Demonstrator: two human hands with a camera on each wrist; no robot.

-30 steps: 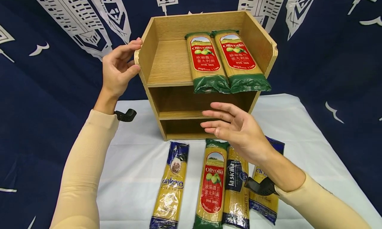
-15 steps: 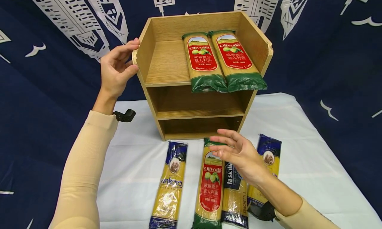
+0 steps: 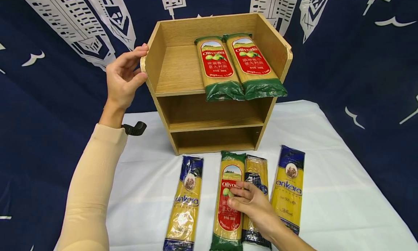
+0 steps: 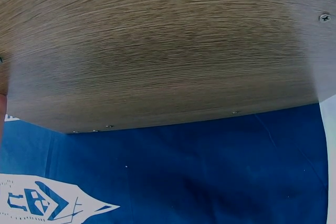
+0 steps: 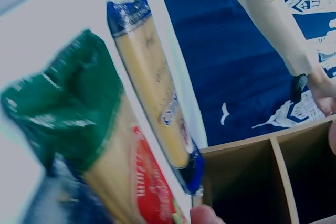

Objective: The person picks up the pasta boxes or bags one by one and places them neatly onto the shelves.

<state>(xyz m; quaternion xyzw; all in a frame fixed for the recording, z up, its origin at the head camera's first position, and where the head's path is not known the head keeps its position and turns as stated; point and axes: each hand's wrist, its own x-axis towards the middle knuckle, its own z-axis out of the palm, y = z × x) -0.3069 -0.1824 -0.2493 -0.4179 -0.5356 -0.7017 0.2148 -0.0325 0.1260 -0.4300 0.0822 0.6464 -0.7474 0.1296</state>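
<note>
My left hand [image 3: 122,76] grips the front edge of the left side panel of a small wooden shelf [image 3: 177,71], thumb in front and fingers behind. In the left wrist view the shelf's side panel [image 4: 168,51] fills the upper part. Over the table, my right hand [image 3: 253,205] overlaps a green-ended Olivoilà spaghetti packet [image 3: 230,171], fingers loosely bent and holding nothing. Beside that packet lies a La Sicilia spaghetti packet [image 3: 256,167], partly hidden by the hand. Two more Olivoilà packets, left [image 3: 218,64] and right [image 3: 253,62], lie side by side on the top shelf, green ends jutting over its front edge.
A blue-and-yellow Ankara packet [image 3: 186,200] lies at the left on the white tablecloth [image 3: 137,193], another Ankara packet [image 3: 289,187] at the right. Below the top shelf are two bare compartments. Behind stands a dark blue curtain [image 3: 326,73] with white building prints.
My right hand has come down and toward me from before the shelf to over the table's Olivoilà packet. The left hand keeps its grip, and the view has shifted slightly.
</note>
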